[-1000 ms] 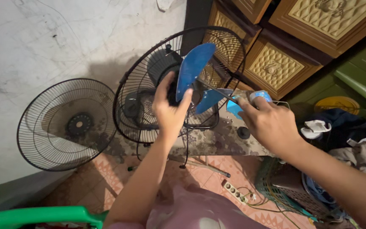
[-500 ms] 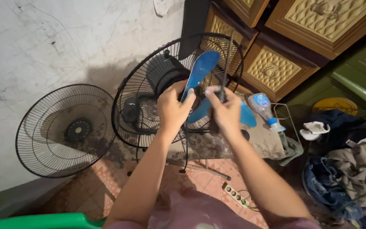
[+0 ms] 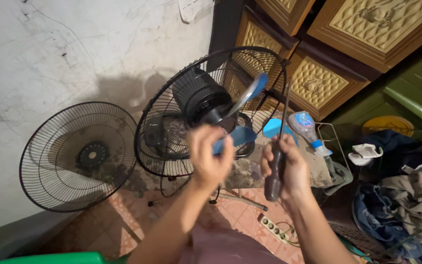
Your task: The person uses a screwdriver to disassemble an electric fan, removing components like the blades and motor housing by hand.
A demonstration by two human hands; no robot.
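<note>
Fingers of the left hand (image 3: 210, 159) are curled together around the hub end of the blue plastic fan blade (image 3: 242, 117), though motion blur hides how firmly they clamp it. Fingers of the right hand (image 3: 286, 168) are closed tight on the dark handle of a long-shafted screwdriver (image 3: 275, 168), whose thin shaft points upward past the rim of the black wire rear guard (image 3: 172, 142). That guard is mounted behind the black cylindrical motor housing (image 3: 201, 95), and the blade sits on the motor's front, tilted toward the person. A second round black wire front guard (image 3: 79, 156) leans against the white wall (image 3: 74, 54), just beside the fan and apart from both hands. A white spray bottle with a blue collar (image 3: 307, 128) lies near the carved brown wooden cabinet (image 3: 318, 83), and a white power strip (image 3: 274, 229) rests on the tiled floor (image 3: 123, 215). Judging by the grip, the step in hand looks like working the blade at its hub while the tool is held aside.
</note>
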